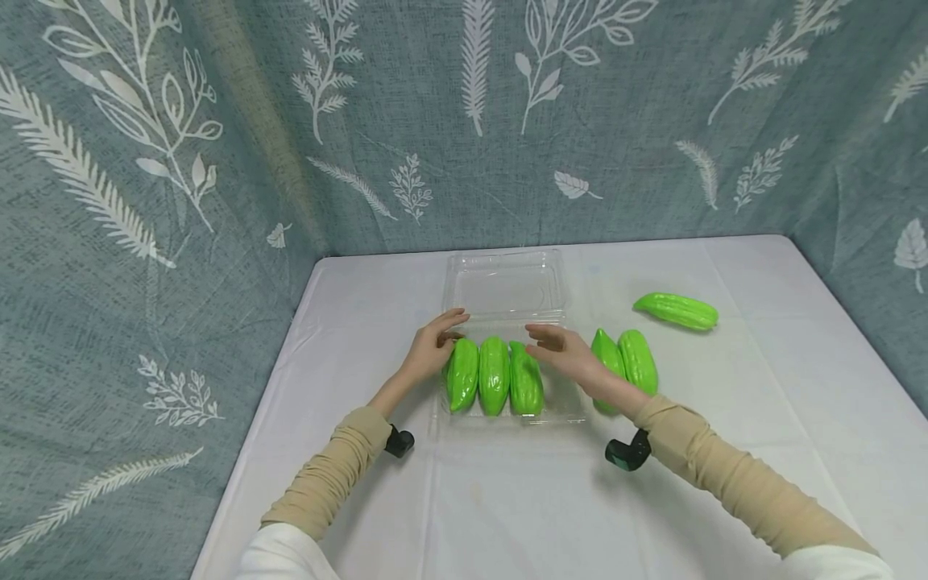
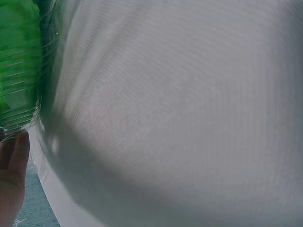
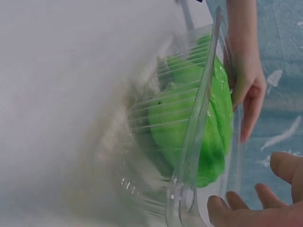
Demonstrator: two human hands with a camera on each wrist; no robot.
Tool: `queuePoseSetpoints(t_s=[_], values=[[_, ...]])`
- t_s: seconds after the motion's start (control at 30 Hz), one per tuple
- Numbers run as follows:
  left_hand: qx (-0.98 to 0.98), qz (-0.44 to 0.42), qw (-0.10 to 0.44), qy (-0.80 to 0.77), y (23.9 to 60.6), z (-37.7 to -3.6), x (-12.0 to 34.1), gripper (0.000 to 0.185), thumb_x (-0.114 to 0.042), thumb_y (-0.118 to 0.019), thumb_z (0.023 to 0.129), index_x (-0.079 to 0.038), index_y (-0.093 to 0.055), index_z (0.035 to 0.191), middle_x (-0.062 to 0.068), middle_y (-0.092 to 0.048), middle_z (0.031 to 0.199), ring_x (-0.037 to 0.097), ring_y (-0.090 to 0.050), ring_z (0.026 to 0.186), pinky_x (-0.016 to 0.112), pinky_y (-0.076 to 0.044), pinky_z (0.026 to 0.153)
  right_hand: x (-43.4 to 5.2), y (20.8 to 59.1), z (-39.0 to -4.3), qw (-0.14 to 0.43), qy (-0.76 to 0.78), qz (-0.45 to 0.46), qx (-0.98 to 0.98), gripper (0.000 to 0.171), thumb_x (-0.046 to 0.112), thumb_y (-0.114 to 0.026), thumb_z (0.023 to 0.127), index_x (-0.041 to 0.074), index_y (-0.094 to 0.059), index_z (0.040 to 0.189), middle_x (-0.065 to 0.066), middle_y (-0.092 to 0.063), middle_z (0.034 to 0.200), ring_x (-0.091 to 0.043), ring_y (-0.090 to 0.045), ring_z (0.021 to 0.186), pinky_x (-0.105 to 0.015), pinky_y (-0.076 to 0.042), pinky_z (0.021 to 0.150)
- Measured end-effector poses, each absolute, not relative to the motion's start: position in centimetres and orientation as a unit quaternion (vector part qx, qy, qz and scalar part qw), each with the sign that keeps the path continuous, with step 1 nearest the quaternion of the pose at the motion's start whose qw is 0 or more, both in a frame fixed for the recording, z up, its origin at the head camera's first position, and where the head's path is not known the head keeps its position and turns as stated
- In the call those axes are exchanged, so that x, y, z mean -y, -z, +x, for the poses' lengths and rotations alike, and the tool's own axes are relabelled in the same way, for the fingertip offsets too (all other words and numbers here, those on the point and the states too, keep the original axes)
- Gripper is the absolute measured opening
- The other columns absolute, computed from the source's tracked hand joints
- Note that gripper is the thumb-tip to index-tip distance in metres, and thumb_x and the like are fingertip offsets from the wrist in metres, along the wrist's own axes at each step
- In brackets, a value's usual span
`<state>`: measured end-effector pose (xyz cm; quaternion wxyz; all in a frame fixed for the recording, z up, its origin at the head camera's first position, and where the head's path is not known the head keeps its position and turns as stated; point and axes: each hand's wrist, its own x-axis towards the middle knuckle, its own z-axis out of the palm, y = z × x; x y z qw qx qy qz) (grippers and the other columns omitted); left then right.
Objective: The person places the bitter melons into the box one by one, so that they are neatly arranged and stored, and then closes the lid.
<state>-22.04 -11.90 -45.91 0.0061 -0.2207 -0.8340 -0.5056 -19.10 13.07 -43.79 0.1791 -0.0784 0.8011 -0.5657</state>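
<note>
Green ridged plastic gourds, three of them (image 1: 495,385), lie side by side in the base of the clear plastic clamshell box (image 1: 558,412), near the middle of the white tablecloth (image 1: 507,499). Your left hand (image 1: 432,348) sits at the box's left far corner, fingers extended and relaxed, fingertips at the edge beside the leftmost gourd; whether they actually touch the plastic I cannot tell. Your right hand (image 1: 564,351) hovers over the right side of the box, fingers loosely spread, holding nothing. Right wrist view confirms this: your right fingertips (image 3: 236,201) are spread just off the clear rim, and your left hand shows beyond the box with straight fingers along its far side. Left wrist view is blurred; only a thumb edge, a patch of green behind ribbed plastic and cloth can be read.

The box's clear hinged lid (image 1: 505,282) lies open flat, behind the base. Two more green gourds (image 1: 627,360) lie just right of the box, partly behind your right forearm. A sixth gourd (image 1: 676,311) lies alone farther right and back, well apart from the box.
</note>
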Motion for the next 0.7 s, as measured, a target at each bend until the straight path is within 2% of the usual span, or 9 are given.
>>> queuePoseSetpoints(t_s=[0.7], values=[[0.837,-0.224,-0.001,0.500,45.1,-21.5,11.9,0.044,0.019,-0.037,0.081,0.012,-0.046,0.123,0.027,-0.035,0.136,0.044,-0.055,0.100,0.047,-0.049,0.086,-16.0,42.6,-18.8,0.155,0.576,-0.100,-0.796,0.056,0.027,-0.054,0.088,0.007,-0.035,0.137,-0.018,-0.037,0.138,-0.034,-0.038,0.124,-0.047,-0.032,0.104]])
